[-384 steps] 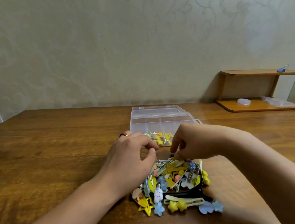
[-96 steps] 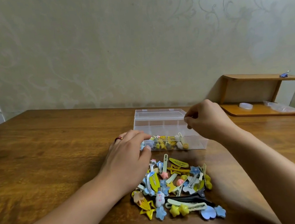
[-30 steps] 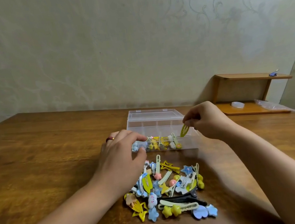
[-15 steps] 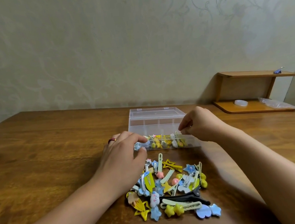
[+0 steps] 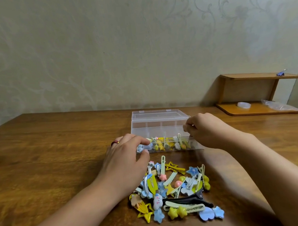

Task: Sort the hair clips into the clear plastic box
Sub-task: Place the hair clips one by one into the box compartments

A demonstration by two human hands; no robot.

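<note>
Single view, head-worn, wide-angle: looks forward and slightly down across a wooden table (image 5: 37, 154) toward a patterned wall (image 5: 99, 53), whose edges bow with the lens. Near field holds both forearms entering from the bottom edge; a small wooden shelf (image 5: 255, 96) sits far right. No second view.
</note>
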